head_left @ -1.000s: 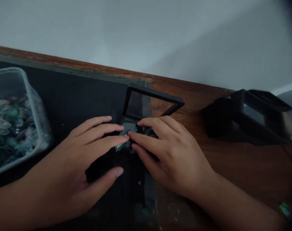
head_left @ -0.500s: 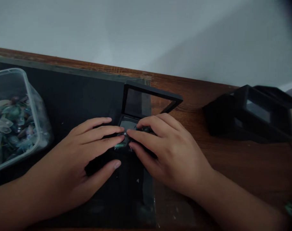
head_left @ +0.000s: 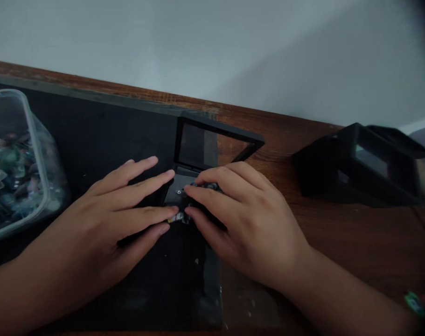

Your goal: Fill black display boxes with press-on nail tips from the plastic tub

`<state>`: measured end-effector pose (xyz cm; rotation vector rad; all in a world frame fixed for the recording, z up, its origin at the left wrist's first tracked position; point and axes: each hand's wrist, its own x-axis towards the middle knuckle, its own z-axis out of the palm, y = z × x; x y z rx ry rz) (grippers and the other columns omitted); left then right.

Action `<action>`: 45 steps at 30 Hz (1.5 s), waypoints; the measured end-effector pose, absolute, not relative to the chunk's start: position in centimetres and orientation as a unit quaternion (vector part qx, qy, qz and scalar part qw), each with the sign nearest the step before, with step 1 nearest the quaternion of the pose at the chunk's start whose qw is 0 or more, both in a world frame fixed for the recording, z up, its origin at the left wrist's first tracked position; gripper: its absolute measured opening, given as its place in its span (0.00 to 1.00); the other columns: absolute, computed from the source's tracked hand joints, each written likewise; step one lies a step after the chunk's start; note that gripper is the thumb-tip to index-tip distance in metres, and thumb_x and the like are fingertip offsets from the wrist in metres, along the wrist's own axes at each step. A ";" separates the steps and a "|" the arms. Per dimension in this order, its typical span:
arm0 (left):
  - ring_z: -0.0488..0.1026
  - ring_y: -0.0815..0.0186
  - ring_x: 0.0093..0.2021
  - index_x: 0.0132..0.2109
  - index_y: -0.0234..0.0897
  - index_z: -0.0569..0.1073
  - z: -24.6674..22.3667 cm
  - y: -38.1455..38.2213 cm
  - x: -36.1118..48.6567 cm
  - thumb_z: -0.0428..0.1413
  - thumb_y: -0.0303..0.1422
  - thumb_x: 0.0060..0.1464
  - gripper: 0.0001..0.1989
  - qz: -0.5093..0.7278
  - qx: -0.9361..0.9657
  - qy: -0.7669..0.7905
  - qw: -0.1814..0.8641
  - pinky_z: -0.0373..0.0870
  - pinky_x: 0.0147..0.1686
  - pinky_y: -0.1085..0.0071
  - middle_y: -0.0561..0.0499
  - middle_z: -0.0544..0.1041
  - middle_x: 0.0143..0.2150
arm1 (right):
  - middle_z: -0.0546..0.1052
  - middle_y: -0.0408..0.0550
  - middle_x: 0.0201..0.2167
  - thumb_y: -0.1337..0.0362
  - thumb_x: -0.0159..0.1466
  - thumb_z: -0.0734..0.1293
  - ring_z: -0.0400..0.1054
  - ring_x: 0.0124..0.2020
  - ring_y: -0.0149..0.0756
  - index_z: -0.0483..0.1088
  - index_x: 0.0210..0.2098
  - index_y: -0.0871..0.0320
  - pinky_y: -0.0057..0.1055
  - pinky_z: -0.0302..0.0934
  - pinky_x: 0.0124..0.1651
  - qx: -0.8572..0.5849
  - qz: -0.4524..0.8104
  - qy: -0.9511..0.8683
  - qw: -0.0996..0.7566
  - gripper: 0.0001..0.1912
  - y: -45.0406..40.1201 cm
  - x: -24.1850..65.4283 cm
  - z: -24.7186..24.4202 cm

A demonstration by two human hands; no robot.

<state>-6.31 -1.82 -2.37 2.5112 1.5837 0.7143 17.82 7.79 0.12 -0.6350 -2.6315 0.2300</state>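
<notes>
Tub (head_left: pixel 43 163), translucent plastic, open-topped, cut off by the left edge of the view; filled with a heap of small glossy pieces (head_left: pixel 9 161), green, clear and dark. It sits on a black mat (head_left: pixel 110 126) that runs beneath both hands.

Left hand (head_left: pixel 96 214), palm down, the two far fingers stretched and spread apart. Index fingertip at a small pale piece (head_left: pixel 177 217) by the near edge of the shallow case; thumb tip just beside, not closed against the finger.

Shallow case (head_left: pixel 180 179), black, set between the hands near the right edge of the mat, and open. Grey inner surface partly in view, with a tiny bright speck (head_left: pixel 178 192) upon it; small dark shiny pieces (head_left: pixel 209 185) at its right part, half hidden by fingers. Lid (head_left: pixel 219 128), black frame around a see-through pane, tilted up at the far side, mat and wood visible through it.

Right hand (head_left: pixel 257 219), palm down, fingers bent over the right part of the case. Index fingertip and thumb tip slightly apart at the dark pieces; whether anything is pinched cannot be told.

Tabletop (head_left: pixel 355 242), brown wood, right of the mat and along its far edge; pale wall (head_left: pixel 198 46) behind. Bulky black object (head_left: pixel 317 172), angular, blurred, well apart from the right hand. Green item (head_left: pixel 414 303), lower right, too blurred to identify.
</notes>
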 end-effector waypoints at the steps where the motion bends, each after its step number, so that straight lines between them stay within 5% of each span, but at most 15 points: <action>1: 0.58 0.57 0.80 0.58 0.53 0.79 -2.4 -1.8 -6.3 0.58 0.29 0.69 0.16 0.233 0.820 0.520 0.046 0.56 0.80 0.53 0.63 0.68 0.76 | 0.81 0.52 0.48 0.65 0.75 0.67 0.72 0.46 0.44 0.82 0.49 0.61 0.44 0.69 0.50 -0.231 0.085 -0.946 0.211 0.11 7.8 17.8 0.1; 14: 0.67 0.61 0.75 0.51 0.53 0.83 -2.4 -1.2 -6.3 0.57 0.33 0.70 0.11 0.263 0.809 0.520 0.073 0.65 0.76 0.55 0.60 0.82 0.64 | 0.82 0.51 0.46 0.65 0.73 0.68 0.72 0.44 0.43 0.81 0.50 0.60 0.42 0.68 0.47 -0.245 0.075 -0.939 0.227 0.11 7.7 17.9 0.1; 23: 0.70 0.56 0.73 0.48 0.55 0.84 -2.3 -0.7 -6.6 0.60 0.38 0.67 0.08 0.278 0.786 0.542 0.102 0.71 0.72 0.51 0.63 0.81 0.64 | 0.81 0.50 0.34 0.61 0.74 0.69 0.70 0.34 0.38 0.83 0.38 0.62 0.39 0.64 0.39 -0.247 0.103 -0.933 0.240 0.14 8.0 17.9 0.7; 33: 0.71 0.55 0.71 0.49 0.54 0.82 -2.2 -0.5 -6.5 0.59 0.38 0.68 0.08 0.283 0.806 0.512 0.090 0.66 0.75 0.53 0.62 0.82 0.61 | 0.80 0.49 0.36 0.70 0.73 0.65 0.67 0.35 0.40 0.84 0.44 0.58 0.39 0.62 0.39 -0.198 0.071 -0.953 0.218 0.14 7.8 18.0 0.2; 41: 0.66 0.56 0.74 0.53 0.57 0.81 -2.6 -0.8 -6.6 0.58 0.39 0.70 0.10 0.265 0.822 0.496 0.088 0.64 0.75 0.55 0.62 0.78 0.64 | 0.78 0.47 0.31 0.68 0.72 0.65 0.65 0.33 0.40 0.84 0.38 0.57 0.41 0.54 0.37 -0.186 0.043 -0.964 0.186 0.14 7.9 18.1 0.5; 45: 0.67 0.58 0.73 0.51 0.49 0.81 -2.3 -0.8 -6.4 0.56 0.34 0.71 0.09 0.263 0.822 0.496 0.090 0.61 0.76 0.57 0.61 0.78 0.63 | 0.78 0.46 0.31 0.68 0.69 0.65 0.65 0.34 0.41 0.82 0.36 0.56 0.41 0.53 0.39 -0.191 0.045 -0.966 0.170 0.12 7.8 18.0 0.6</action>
